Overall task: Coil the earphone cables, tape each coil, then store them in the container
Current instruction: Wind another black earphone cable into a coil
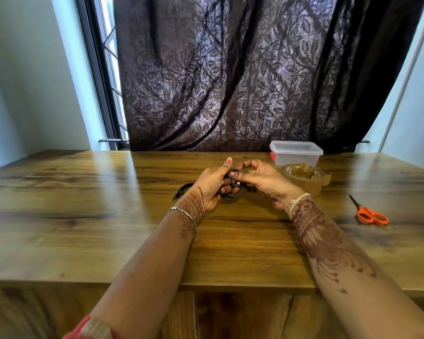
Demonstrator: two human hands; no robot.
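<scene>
A black coiled earphone cable (231, 195) sits between both hands over the middle of the wooden table (83, 216). My left hand (212, 187) grips the coil, thumb raised and fingers curled round it. My right hand (260, 178) pinches the coil's upper edge with thumb and fingertips. A loose end of black cable (181, 190) trails left of my left wrist onto the table. A roll of brown tape (306, 178) stands just right of my right hand. The clear plastic container (295, 152) with its lid on stands behind the tape.
Orange-handled scissors (370, 212) lie on the table at the right. A dark patterned curtain (230, 81) hangs behind the table's far edge, with a window at the left. The table's near edge runs across the lower frame.
</scene>
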